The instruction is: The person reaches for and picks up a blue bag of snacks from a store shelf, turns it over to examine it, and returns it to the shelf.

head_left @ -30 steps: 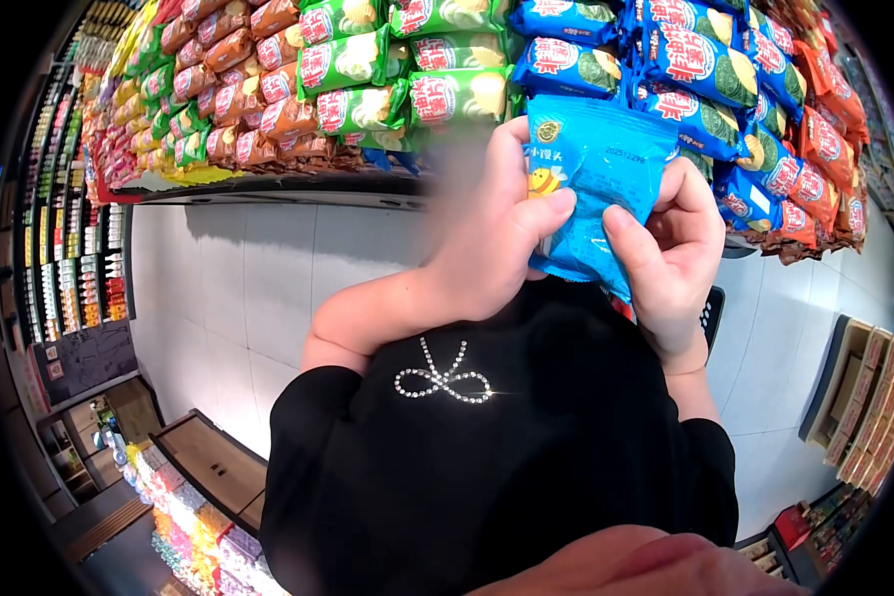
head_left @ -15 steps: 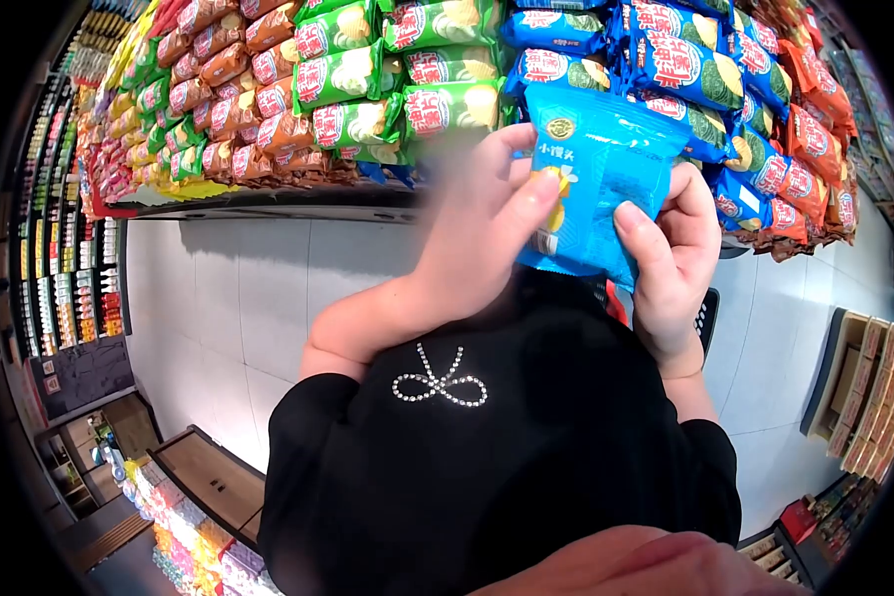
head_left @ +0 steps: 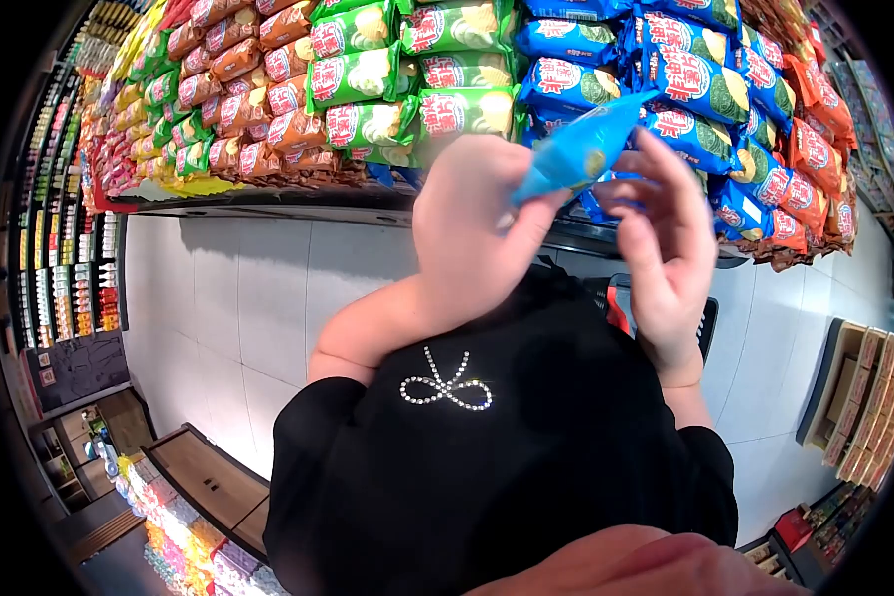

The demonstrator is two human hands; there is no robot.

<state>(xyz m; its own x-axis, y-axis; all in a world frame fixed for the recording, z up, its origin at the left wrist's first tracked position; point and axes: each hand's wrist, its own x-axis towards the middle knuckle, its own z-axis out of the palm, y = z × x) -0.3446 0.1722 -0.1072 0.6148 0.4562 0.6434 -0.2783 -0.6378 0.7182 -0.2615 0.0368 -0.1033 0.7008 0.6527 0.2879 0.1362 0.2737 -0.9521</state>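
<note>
My left hand (head_left: 477, 223) is closed on a light blue snack packet (head_left: 588, 149), with its thumb and fingers at the lower left end. The packet is tilted and turned so that its printed front is mostly hidden. Beside its right end is my right hand (head_left: 668, 248), its fingers apart and slightly curled, with nothing seen in it. Behind both hands lie stacked green chip packets (head_left: 465, 111) and dark blue chip packets (head_left: 571, 81).
Brown packets (head_left: 296, 129) are piled at the left of the display, orange ones (head_left: 815, 149) at the right. A black basket (head_left: 707, 323) with a red part is beside my right forearm. Cartons (head_left: 869, 397) stand at the right, a shelf (head_left: 209, 477) at lower left.
The light blue packet has been turned and tilted in my left hand. My right hand has let go of it and its fingers have spread.
</note>
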